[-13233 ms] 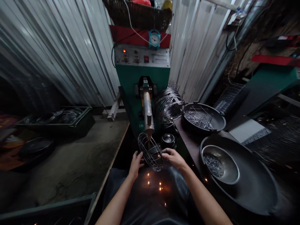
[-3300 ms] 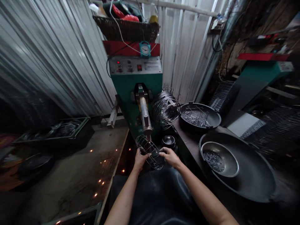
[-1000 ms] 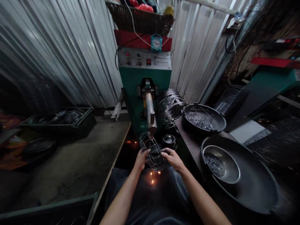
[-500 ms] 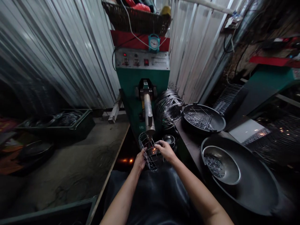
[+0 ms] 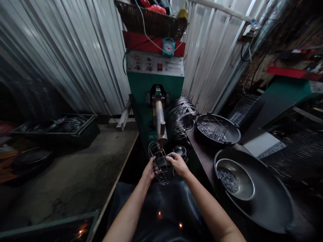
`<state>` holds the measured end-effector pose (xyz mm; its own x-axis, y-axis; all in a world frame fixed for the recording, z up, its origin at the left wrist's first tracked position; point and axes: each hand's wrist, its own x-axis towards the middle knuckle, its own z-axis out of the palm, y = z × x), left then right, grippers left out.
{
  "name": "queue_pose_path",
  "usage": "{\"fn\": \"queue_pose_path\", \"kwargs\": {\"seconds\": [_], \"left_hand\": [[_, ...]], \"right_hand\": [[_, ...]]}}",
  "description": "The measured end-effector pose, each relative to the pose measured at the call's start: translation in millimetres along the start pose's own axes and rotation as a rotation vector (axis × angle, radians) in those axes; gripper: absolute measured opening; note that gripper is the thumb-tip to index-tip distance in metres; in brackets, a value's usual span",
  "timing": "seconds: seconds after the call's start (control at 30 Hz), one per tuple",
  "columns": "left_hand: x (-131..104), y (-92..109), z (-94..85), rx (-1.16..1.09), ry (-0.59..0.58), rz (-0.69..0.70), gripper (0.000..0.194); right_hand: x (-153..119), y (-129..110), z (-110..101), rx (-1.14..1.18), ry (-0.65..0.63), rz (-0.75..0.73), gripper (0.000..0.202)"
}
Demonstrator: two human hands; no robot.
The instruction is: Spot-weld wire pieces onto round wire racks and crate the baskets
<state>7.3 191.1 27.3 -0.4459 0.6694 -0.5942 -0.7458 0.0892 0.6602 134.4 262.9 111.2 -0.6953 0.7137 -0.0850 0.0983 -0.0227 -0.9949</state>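
A round frame of thin metal wire (image 5: 163, 179), like a shallow basket, is held tilted under the electrode tip of a green spot welder (image 5: 141, 80). My left hand (image 5: 149, 169) is closed on its left side. On the other side my right hand (image 5: 178, 164) pinches a wire at the frame's right edge, thumb and forefinger together. The welder's arm (image 5: 159, 117) reaches down to the wire between my hands; whether the tip touches is hard to tell. A few sparks glow on the dark apron (image 5: 161, 201) over my lap.
Wire rings (image 5: 182, 114) hang right of the welder. Further right stand a dark pan (image 5: 234, 134) of wire pieces and a large pan (image 5: 272, 201) holding a metal bowl (image 5: 248, 185) of small wire parts. A green bin (image 5: 83, 134) sits at left.
The sparks at the electrode have faded, and others now show on the apron and at the lower left. Both hands keep their hold on the wire frame. The view has shifted slightly.
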Motion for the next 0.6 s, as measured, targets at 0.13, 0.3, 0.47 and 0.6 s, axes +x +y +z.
{"fn": "queue_pose_path", "kwargs": {"seconds": [0.13, 0.3, 0.47, 0.6], "left_hand": [[-1.7, 2.8, 0.0, -0.001, 0.015, -0.068, 0.043], [-10.6, -10.6, -31.4, 0.3, 0.087, 0.266, 0.055], [-12.2, -21.6, -48.1, 1.083, 0.187, 1.16, 0.064], [5.2, -24.7, -39.5, 1.311, 0.122, 1.408, 0.054]], "right_hand": [[1.2, -1.2, -1.0, 0.007, 0.02, 0.049, 0.027], [-25.4, 12.1, -17.1, 0.003, -0.036, 0.109, 0.031], [-42.6, 21.9, -16.6, -0.039, -0.061, 0.044, 0.02], [-45.2, 19.3, -11.1, -0.053, -0.029, 0.003, 0.016]]}}
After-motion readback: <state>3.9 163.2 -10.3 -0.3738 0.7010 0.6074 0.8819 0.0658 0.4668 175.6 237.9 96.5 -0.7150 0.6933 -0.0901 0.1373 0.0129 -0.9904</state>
